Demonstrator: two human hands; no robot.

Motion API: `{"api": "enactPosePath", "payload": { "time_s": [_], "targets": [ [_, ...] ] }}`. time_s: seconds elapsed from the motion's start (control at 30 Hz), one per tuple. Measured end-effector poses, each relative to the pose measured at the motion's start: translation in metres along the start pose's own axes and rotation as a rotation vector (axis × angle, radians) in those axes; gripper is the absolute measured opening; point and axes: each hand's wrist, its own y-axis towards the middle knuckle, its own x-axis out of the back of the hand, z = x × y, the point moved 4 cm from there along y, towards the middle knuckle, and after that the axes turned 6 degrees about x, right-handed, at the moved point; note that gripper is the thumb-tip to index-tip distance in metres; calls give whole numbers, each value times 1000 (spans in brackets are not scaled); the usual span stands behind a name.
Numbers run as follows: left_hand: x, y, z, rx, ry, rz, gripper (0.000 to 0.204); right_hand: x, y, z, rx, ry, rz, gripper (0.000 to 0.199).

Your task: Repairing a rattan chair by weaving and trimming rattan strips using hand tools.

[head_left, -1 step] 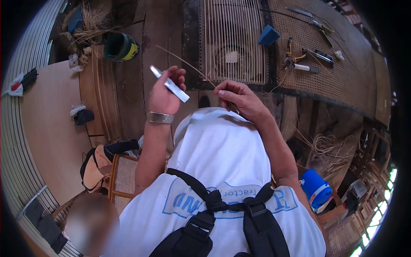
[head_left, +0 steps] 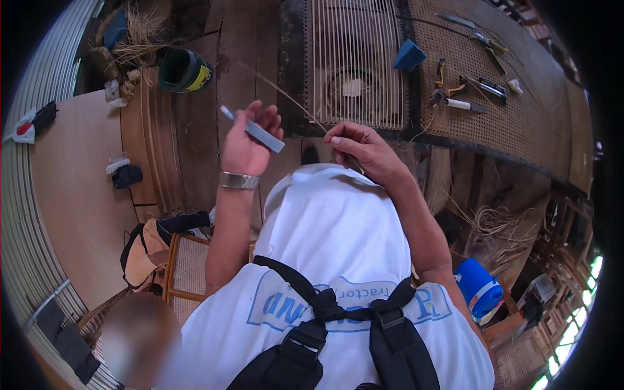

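My left hand (head_left: 250,143) is palm up with loosely curled fingers, its thumb pressing a short flat metal blade (head_left: 263,136) across the palm. A metal watch band circles that wrist. My right hand (head_left: 364,149) pinches a thin cane strip (head_left: 292,101) between thumb and fingertips. The strip slants up and left, its far end blurred, passing to the right of my left hand without touching it. Just beyond my hands is a dark-framed panel (head_left: 296,130) strung with several parallel cane strands (head_left: 354,39). Whatever my right palm may hold is hidden.
Right of the strands, woven cane (head_left: 448,143) bears a blue block (head_left: 409,55), pliers (head_left: 442,81) and a white-handled tool (head_left: 465,104). A dark bucket (head_left: 185,71) stands left. Loose cane (head_left: 500,224) and a blue jug (head_left: 479,289) are at right. Another person's blurred head (head_left: 140,338) is lower left.
My left hand has shifted slightly left, and the blade in it has turned so that its face looks duller. My right hand stays in place on the cane strip.
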Motion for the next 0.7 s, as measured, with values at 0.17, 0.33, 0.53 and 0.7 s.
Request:
{"api": "enactPosePath", "payload": {
  "time_s": [0.17, 0.33, 0.53, 0.7],
  "targets": [
    [19, -33, 9, 77, 10, 49, 38, -7, 11, -10, -46, -53, -1, 15],
    [24, -30, 19, -49, 86, 108, 34, -16, 15, -14, -49, -110, 0, 15],
    [-7, -20, 19, -51, -96, 174, 17, -22, 17, -11, -11, -133, -59, 15],
    [-25, -15, 17, -114, 0, 166, 18, -28, 20, -5, 28, -156, -55, 17]
  ]
}}
